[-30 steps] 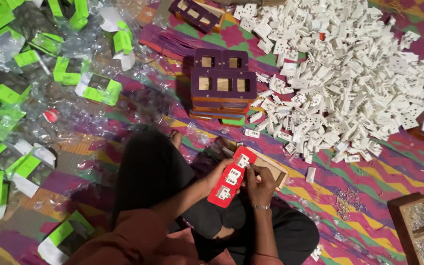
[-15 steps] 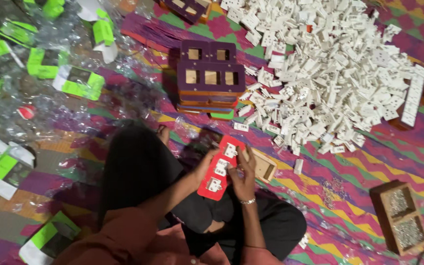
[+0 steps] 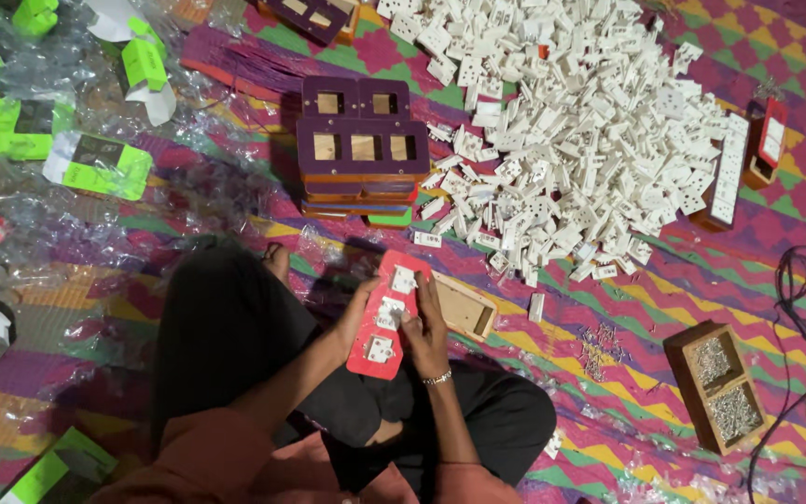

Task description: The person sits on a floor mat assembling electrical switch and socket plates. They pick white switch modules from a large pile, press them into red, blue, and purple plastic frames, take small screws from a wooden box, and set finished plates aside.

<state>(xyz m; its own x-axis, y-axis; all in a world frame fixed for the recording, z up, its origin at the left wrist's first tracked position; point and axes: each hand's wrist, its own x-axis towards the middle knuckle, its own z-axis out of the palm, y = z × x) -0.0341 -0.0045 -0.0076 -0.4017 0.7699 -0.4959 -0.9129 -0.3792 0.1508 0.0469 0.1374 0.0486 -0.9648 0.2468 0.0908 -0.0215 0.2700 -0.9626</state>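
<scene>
Holding a red switch plate (image 3: 386, 315) in both hands above the lap, over the near middle of the patterned mat (image 3: 608, 308).
Left hand (image 3: 358, 317) gripping the plate's left edge; right hand (image 3: 426, 329) clasped on its right edge, fingertips (image 3: 407, 319) pressing a white socket insert seated in the plate. Just right of the plate, lying on the mat, an open wooden frame (image 3: 464, 306). Toward the far edge, heaped white socket modules (image 3: 590, 140) beside stacked purple plates (image 3: 358, 149). At the near right edge, a wooden two-compartment box of screws (image 3: 722, 385). Along the left edge, scattered green-and-clear packaging (image 3: 95, 163).
</scene>
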